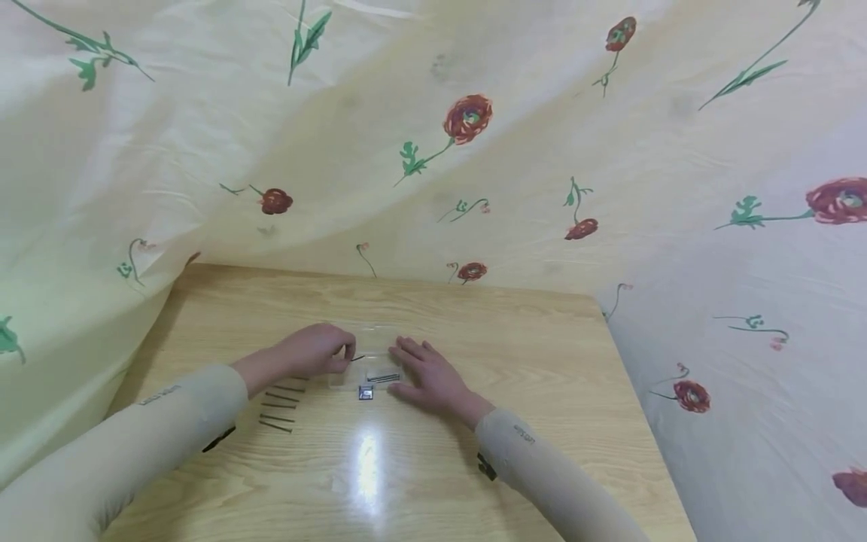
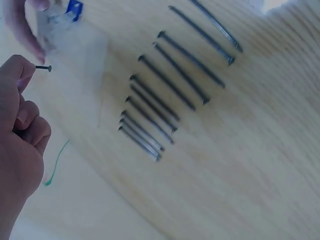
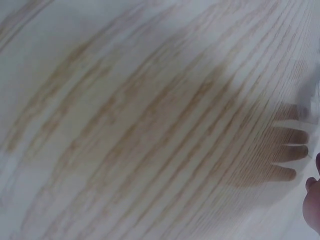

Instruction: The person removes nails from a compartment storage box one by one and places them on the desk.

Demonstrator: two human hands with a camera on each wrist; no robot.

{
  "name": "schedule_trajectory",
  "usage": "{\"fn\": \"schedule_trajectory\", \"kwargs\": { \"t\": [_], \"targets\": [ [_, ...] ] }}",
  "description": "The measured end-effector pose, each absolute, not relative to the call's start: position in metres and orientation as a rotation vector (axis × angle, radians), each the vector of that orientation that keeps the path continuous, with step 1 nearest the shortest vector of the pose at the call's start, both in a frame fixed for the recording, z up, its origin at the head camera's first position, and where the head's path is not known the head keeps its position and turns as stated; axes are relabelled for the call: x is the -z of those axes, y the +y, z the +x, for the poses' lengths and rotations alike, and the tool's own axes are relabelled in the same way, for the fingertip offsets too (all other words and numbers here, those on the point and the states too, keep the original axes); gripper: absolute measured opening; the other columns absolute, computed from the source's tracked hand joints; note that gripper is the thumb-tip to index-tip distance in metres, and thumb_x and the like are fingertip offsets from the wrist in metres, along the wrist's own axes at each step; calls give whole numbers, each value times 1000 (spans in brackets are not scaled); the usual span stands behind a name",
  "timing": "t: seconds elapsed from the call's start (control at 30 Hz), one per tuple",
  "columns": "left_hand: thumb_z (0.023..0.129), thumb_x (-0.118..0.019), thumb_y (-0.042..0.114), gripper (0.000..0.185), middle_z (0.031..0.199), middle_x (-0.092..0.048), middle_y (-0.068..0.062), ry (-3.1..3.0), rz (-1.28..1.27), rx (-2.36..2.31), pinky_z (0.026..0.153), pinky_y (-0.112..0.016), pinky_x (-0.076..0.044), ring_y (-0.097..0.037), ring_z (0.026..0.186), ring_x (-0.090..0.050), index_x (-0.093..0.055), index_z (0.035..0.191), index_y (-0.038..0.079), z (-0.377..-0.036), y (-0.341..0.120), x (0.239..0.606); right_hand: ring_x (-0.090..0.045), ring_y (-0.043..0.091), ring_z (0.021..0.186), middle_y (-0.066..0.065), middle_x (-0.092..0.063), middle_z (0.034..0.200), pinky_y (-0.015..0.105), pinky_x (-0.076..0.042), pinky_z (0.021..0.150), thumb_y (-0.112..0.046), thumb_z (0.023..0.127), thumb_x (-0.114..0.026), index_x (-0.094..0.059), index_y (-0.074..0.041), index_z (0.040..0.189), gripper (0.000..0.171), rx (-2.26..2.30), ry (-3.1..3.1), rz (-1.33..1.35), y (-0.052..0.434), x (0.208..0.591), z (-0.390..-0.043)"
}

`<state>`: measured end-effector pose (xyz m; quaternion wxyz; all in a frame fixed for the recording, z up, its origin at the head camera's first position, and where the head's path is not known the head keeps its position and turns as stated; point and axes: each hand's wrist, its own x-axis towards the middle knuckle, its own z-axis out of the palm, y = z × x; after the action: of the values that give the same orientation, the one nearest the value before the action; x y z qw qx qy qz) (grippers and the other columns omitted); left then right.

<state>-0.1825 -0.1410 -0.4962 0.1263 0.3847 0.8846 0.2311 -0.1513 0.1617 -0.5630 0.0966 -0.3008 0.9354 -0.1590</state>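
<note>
A row of nails [image 1: 279,406] is lying on the table [image 1: 542,354] left of the clear bag [image 1: 369,354], their long axes running roughly side to side. The left hand [image 1: 314,350] is pinching one nail [image 1: 357,358] in a clenched grip, its head pointing right toward the bag. The right hand [image 1: 427,376] is resting flat, fingers straight, on the bag's right edge.
</note>
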Motion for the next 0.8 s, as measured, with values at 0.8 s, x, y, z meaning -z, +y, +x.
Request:
{"fn": "schedule_trajectory", "kwargs": {
  "t": [0.8],
  "targets": [
    [83, -81, 5, 33, 71, -50, 16, 2550, 1200, -343, 60, -25, -44, -2, 65, -42, -55, 74, 23, -107, -197, 513, -29, 27, 161, 5, -29, 175, 49, -18, 131, -58, 102, -64, -41, -19, 165, 77, 552, 2772, -950, 164, 570, -152]
  ]
}}
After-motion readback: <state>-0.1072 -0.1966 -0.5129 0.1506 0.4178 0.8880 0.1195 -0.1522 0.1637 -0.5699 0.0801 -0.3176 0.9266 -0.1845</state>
